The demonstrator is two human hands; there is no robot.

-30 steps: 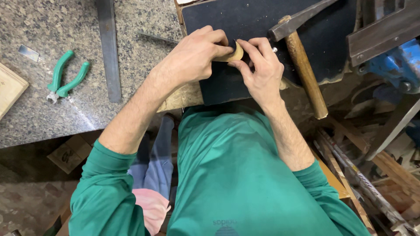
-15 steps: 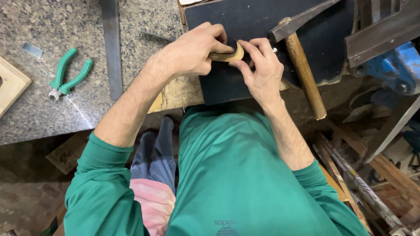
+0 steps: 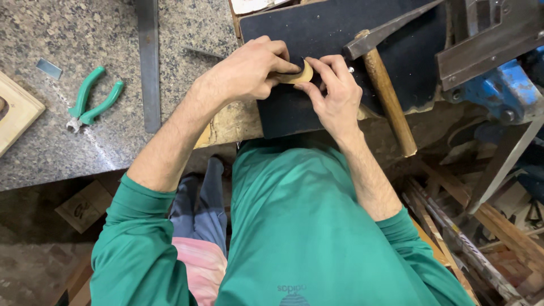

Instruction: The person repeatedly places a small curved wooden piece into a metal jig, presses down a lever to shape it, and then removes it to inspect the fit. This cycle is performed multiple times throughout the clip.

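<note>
Both hands, left and right, curl closed around a small curved wooden piece on gritty black sandpaper; wooden-handled hammer at three o'clock

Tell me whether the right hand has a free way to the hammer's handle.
Probably yes: the right hand lies just left of the hammer's wooden handle on the dark mat, nothing between them, though it now pinches a small wooden piece.

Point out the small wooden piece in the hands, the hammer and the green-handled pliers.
small wooden piece (image 3: 299,75), head view, on its rounded tan edge.
hammer (image 3: 389,102), head view, mid wooden handle.
green-handled pliers (image 3: 96,102), head view, on one green grip.
</note>
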